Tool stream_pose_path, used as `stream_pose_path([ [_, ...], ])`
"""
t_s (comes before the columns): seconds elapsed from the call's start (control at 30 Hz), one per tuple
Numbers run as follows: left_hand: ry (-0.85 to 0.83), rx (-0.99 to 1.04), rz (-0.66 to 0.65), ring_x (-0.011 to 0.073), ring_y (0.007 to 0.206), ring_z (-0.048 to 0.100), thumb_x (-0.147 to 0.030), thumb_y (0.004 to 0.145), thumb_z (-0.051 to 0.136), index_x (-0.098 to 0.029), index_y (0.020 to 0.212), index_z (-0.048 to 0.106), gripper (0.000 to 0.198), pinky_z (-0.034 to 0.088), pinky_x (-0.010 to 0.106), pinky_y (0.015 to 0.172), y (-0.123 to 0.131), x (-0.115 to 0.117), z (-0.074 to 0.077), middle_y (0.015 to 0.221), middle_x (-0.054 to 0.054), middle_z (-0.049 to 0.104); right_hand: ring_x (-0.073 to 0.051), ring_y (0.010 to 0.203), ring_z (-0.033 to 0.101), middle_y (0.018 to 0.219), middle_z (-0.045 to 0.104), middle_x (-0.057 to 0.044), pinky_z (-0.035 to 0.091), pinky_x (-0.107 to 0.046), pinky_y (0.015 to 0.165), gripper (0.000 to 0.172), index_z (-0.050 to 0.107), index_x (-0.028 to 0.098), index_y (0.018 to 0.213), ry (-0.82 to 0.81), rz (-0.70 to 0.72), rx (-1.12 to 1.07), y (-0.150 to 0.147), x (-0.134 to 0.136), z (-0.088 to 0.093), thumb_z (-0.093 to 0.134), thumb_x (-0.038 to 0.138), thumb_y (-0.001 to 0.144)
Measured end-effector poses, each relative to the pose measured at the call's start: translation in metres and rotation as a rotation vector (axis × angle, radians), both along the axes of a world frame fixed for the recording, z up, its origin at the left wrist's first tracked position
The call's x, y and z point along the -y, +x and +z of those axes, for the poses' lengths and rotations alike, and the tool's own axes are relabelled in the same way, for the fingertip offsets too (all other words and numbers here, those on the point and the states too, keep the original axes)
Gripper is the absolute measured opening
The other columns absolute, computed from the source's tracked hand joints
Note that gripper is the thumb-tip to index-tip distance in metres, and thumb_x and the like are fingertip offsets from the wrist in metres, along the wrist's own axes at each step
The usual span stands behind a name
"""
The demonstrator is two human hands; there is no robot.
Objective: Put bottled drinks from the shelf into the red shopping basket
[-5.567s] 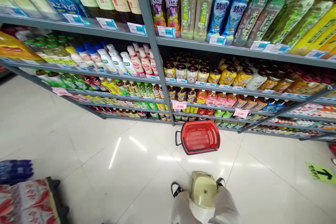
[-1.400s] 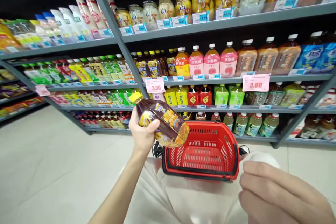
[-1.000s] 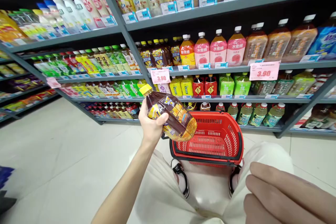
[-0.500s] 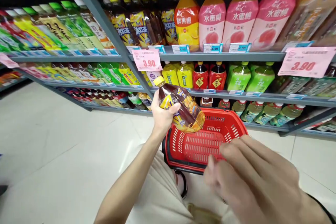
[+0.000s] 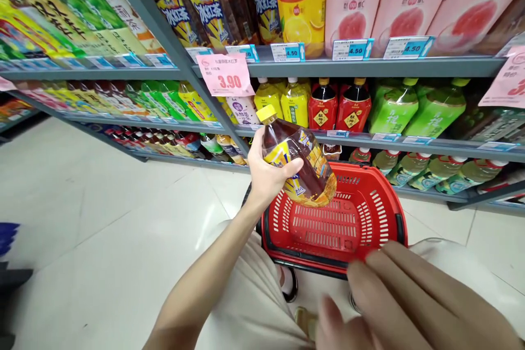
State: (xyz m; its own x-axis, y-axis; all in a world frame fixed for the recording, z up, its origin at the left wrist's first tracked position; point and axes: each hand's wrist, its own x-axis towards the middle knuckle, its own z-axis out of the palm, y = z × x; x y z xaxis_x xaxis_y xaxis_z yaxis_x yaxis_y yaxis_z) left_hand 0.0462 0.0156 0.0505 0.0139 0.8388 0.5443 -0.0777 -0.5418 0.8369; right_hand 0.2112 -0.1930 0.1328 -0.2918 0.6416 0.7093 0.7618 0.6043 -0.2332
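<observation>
My left hand (image 5: 266,172) grips a large bottle of brown tea (image 5: 301,161) with a yellow cap and a yellow label, held tilted over the left side of a red plastic shopping basket (image 5: 385,219). The basket stands on the floor in front of my knees and nothing lies in it. My right hand (image 5: 410,301) fills the lower right corner, close to the camera, fingers stretched out flat and together, holding nothing, just short of the basket's near rim.
Grey metal shelves (image 5: 369,68) packed with drink bottles run across the view, with pink 3.90 price cards (image 5: 225,74) hanging from them. Pale glossy floor tiles (image 5: 82,219) spread to the left. Blue packs (image 5: 6,229) show at the left edge.
I have crouched closer to the shelves and the basket. My left hand has carried the tea bottle rightward over the basket. My right hand has dropped lower in view.
</observation>
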Motion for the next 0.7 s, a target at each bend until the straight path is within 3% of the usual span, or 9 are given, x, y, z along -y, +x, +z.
stream_pose_path([
  [0.1, -0.008, -0.005, -0.030, 0.0269, 0.105, 0.071, -0.070, 0.056, 0.094, -0.020, 0.124, 0.062, 0.090, 0.060, 0.038, 0.095, 0.002, -0.004, -0.003, 0.115, 0.008, 0.070, -0.016, 0.056, 0.050, 0.063, 0.057, -0.001, 0.040, -0.034, 0.055, 0.021, 0.060, 0.020, 0.079, 0.086, -0.074, 0.226, 0.001, -0.035, -0.003, 0.057, 0.015, 0.099],
  [0.2, -0.067, 0.046, -0.120, 0.0260, 0.101, 0.072, -0.064, 0.053, 0.098, -0.020, 0.123, 0.064, 0.089, 0.061, 0.037, 0.092, 0.007, -0.008, -0.008, 0.113, 0.008, 0.072, -0.015, 0.064, 0.054, 0.071, 0.060, -0.001, 0.042, -0.031, 0.063, 0.019, 0.057, 0.020, 0.082, 0.029, -0.051, -0.074, 0.026, -0.076, -0.039, 0.052, 0.014, 0.100],
  [0.27, -0.159, 0.121, -0.211, 0.0248, 0.097, 0.073, -0.059, 0.051, 0.100, -0.020, 0.123, 0.065, 0.089, 0.062, 0.036, 0.089, 0.012, -0.009, -0.016, 0.110, 0.007, 0.073, -0.017, 0.078, 0.063, 0.086, 0.069, -0.004, 0.049, -0.031, 0.076, 0.011, 0.063, 0.019, 0.096, -0.208, -0.151, -0.412, 0.045, -0.100, -0.076, 0.056, 0.026, 0.102],
  [0.3, -0.223, 0.163, -0.252, 0.0244, 0.095, 0.074, -0.056, 0.050, 0.100, -0.020, 0.123, 0.066, 0.089, 0.062, 0.035, 0.087, 0.015, -0.009, -0.021, 0.110, 0.007, 0.074, -0.020, 0.089, 0.067, 0.097, 0.072, -0.007, 0.052, -0.033, 0.085, 0.018, 0.065, 0.019, 0.105, -0.389, -0.142, -0.597, 0.052, -0.109, -0.096, 0.060, 0.036, 0.102],
  [0.37, -0.375, 0.238, -0.303, 0.0244, 0.091, 0.074, -0.052, 0.047, 0.101, -0.020, 0.122, 0.066, 0.088, 0.063, 0.034, 0.082, 0.020, -0.009, -0.036, 0.108, 0.007, 0.076, -0.024, 0.106, 0.070, 0.114, 0.075, -0.010, 0.053, -0.039, 0.098, 0.038, 0.067, 0.020, 0.115, -0.829, 0.073, -0.951, 0.056, -0.120, -0.131, 0.059, 0.055, 0.101],
  [0.47, -0.572, 0.278, -0.331, 0.0248, 0.089, 0.075, -0.048, 0.047, 0.100, -0.020, 0.125, 0.064, 0.090, 0.063, 0.034, 0.078, 0.022, -0.007, -0.062, 0.108, 0.008, 0.077, -0.031, 0.111, 0.072, 0.116, 0.076, -0.015, 0.057, -0.049, 0.097, 0.066, 0.070, 0.018, 0.120, -1.395, 0.392, -1.365, 0.041, -0.121, -0.168, 0.048, 0.076, 0.097],
  [0.57, -0.576, 0.199, -0.338, 0.0247, 0.099, 0.074, -0.038, 0.049, 0.100, -0.019, 0.129, 0.063, 0.090, 0.062, 0.033, 0.087, 0.016, -0.005, -0.087, 0.115, 0.009, 0.076, -0.033, 0.105, 0.074, 0.111, 0.078, -0.017, 0.062, -0.052, 0.088, 0.073, 0.070, 0.016, 0.125, -1.561, 0.483, -1.516, 0.019, -0.116, -0.186, 0.043, 0.078, 0.098],
  [0.7, -0.444, 0.055, -0.391, 0.0295, 0.109, 0.074, -0.027, 0.048, 0.100, -0.021, 0.132, 0.064, 0.092, 0.063, 0.039, 0.093, 0.002, 0.001, -0.103, 0.131, 0.012, 0.071, -0.033, 0.104, 0.075, 0.114, 0.079, -0.015, 0.065, -0.047, 0.081, 0.075, 0.072, 0.019, 0.126, -1.527, 0.363, -1.568, 0.005, -0.114, -0.196, 0.048, 0.082, 0.094],
])
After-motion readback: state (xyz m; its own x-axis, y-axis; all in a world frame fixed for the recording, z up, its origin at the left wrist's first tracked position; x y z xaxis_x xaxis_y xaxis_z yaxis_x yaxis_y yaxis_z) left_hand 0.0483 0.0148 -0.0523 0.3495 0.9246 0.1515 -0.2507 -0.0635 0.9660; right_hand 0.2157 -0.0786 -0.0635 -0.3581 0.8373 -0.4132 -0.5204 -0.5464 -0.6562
